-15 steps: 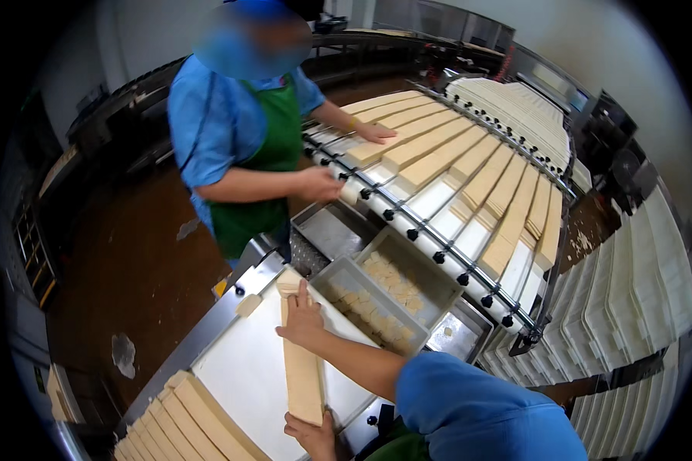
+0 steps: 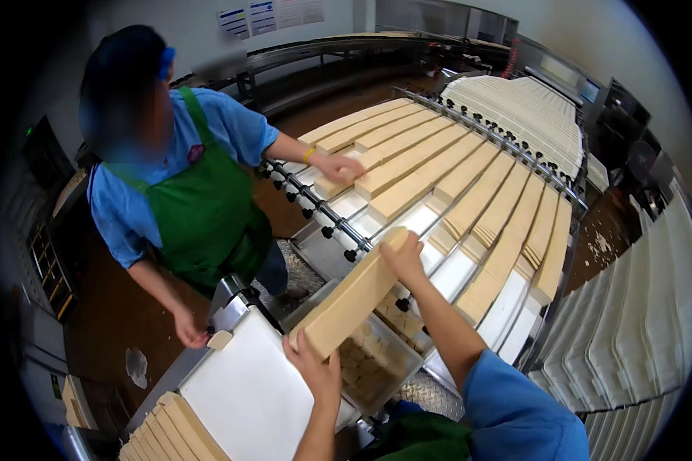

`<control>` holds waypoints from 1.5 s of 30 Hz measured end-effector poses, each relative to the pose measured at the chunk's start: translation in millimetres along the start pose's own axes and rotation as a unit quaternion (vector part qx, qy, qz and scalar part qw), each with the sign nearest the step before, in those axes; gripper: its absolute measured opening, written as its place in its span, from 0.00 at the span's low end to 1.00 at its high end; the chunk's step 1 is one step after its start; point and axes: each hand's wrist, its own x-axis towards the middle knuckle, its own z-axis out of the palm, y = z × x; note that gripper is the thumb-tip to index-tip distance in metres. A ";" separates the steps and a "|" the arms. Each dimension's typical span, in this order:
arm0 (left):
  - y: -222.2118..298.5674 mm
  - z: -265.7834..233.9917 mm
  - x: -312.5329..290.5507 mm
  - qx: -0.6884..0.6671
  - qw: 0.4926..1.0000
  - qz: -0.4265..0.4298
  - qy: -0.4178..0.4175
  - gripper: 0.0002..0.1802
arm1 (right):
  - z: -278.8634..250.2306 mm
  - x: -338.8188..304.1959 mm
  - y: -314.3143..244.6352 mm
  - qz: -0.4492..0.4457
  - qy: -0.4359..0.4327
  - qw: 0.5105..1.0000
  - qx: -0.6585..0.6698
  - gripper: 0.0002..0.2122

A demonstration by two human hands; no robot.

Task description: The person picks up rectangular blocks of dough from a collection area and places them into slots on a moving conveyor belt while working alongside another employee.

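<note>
Long pale block (image 2: 354,296) held aslant above a grey tray (image 2: 398,386), between white table (image 2: 246,384) and lane rack (image 2: 504,334); left hand (image 2: 315,373) grasps near end, right hand (image 2: 404,257) grips far end. Step in hand, judged: two-handed handling of one block; any next move likely calls for even support at both ends. Writing: posted sheets (image 2: 261,17) on wall, print too small to read; emblem (image 2: 196,152) on co-worker's green apron (image 2: 200,219) likewise illegible
</note>
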 end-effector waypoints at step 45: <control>0.7 86.2 -47.9 -0.036 0.999 -0.033 0.011 0.18 | 15.5 30.8 55.4 -0.438 0.021 0.873 -0.215 0.14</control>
